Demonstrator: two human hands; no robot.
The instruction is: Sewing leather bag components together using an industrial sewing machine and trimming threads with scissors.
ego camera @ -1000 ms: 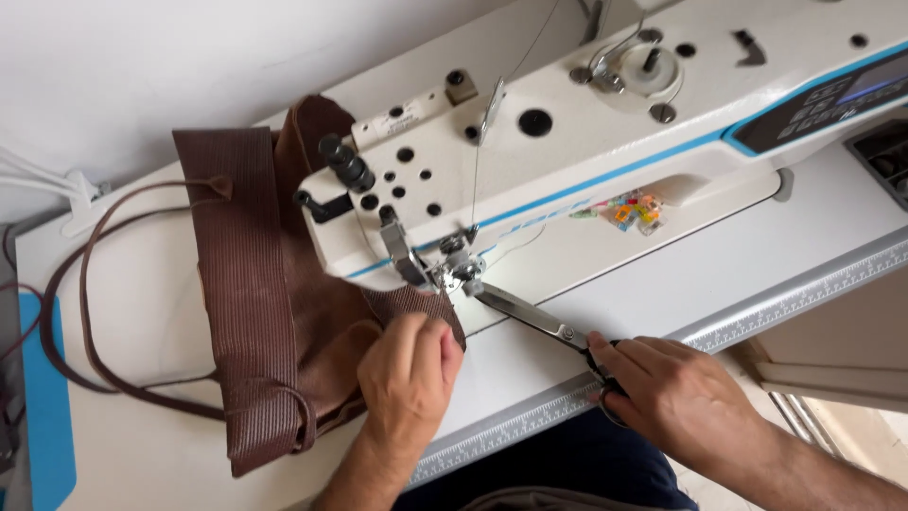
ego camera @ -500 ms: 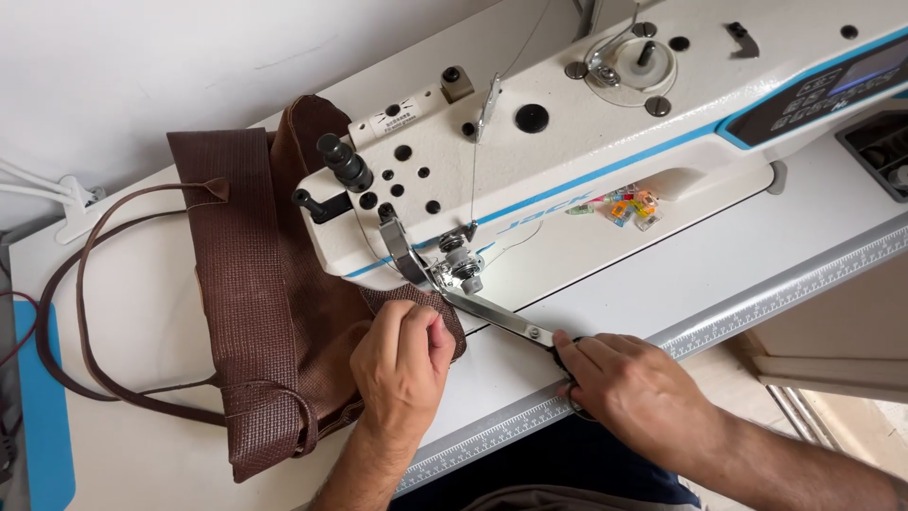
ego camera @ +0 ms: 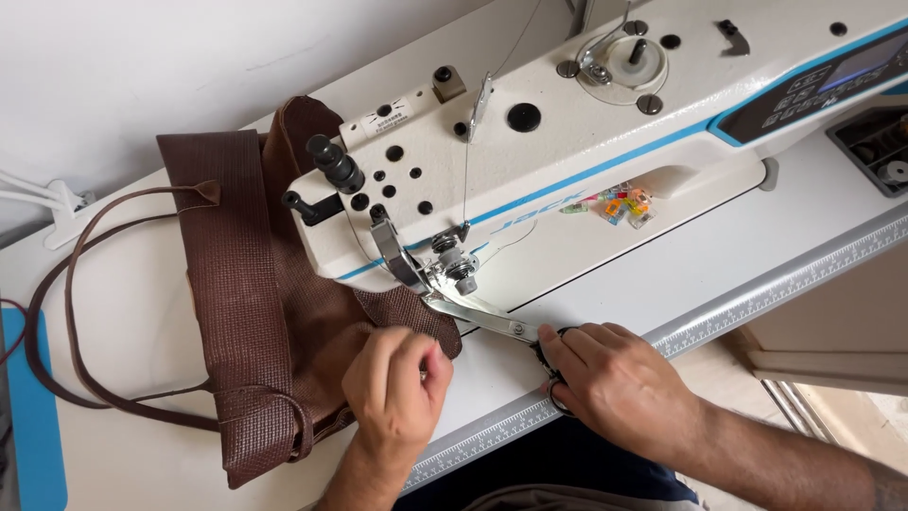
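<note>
Bag: brown woven-textured, lying flat on the white table left of the sewing machine, one edge tucked under the machine's needle end.
Bag straps: thin brown loops trailing off to the left across the table.
Left hand: curled shut, pinching the bag's edge just in front of the presser foot.
Right hand: closed around the dark handles of the scissors, fingers through the loops.
Scissors: silver blades pointing left and slightly up, tips at the bag's edge right below the presser foot; I cannot tell how far the blades are parted.
Thread: a thin line running straight down the machine's front to the needle area.
Clips: a small heap of bright plastic ones on the machine bed, under the arm, well apart from both hands.
Ruler strip: metal, set along the table's front edge, passing just under the right hand.
Control panel: dark, at the machine's right end.
Blue mat: at the table's far left edge, beside the straps.
</note>
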